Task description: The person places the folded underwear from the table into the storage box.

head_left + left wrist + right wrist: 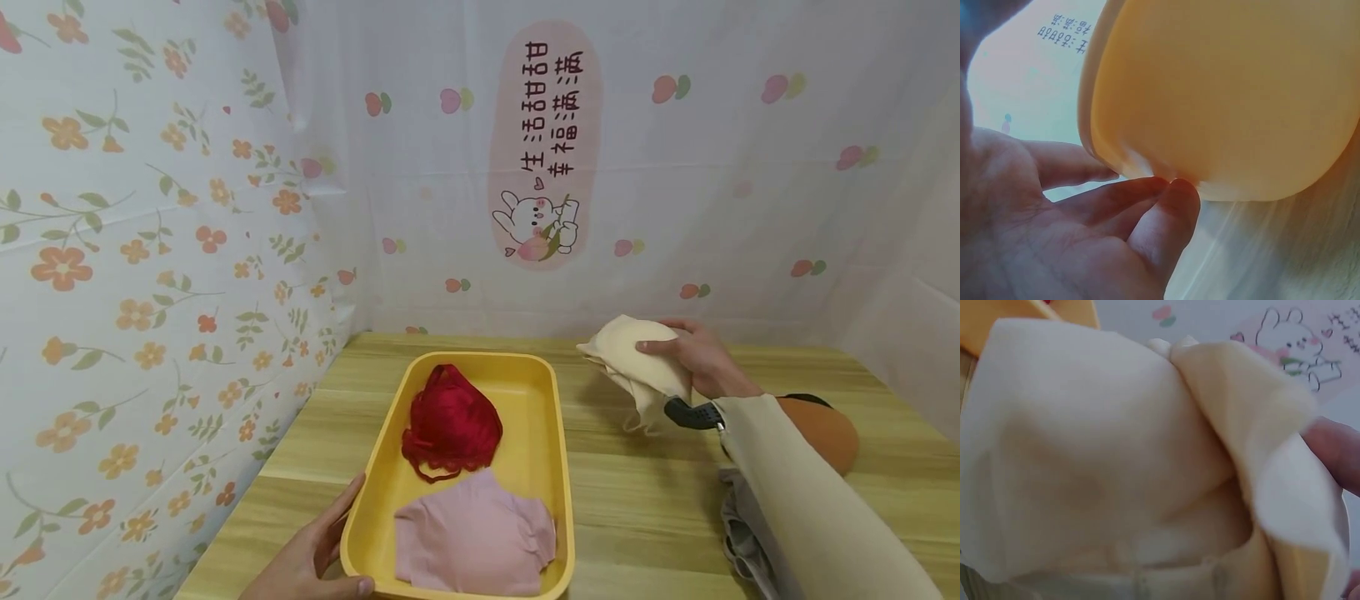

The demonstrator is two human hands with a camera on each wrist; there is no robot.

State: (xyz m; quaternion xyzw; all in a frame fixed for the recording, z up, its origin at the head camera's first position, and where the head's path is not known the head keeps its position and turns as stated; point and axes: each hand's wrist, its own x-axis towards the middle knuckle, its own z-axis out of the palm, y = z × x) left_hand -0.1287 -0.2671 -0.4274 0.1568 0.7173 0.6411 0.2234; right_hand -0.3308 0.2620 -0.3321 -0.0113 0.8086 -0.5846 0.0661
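My right hand [708, 358] grips a folded cream bra [637, 358] above the table, right of a yellow tray [562, 467]. In the right wrist view the cream bra [1085, 437] fills most of the picture, its loose folds blurred. At the tray's near left corner, my left hand [315, 550] holds the wall, thumb at the front rim and fingers along the left side. Its fingertips [1175, 194] touch the outside of the tray [1229, 94] in the left wrist view. Inside the tray lie a red bra [453, 421] with lace edging and, nearer me, a pink bra [476, 537].
Right of the tray, partly behind my right forearm, lie a grey garment [742, 525] and an orange-brown cup-shaped garment [821, 433] with something black behind it. The wood-grain table [622, 517] meets a printed curtain [435, 208] at the back and a flowered one [150, 250] at left.
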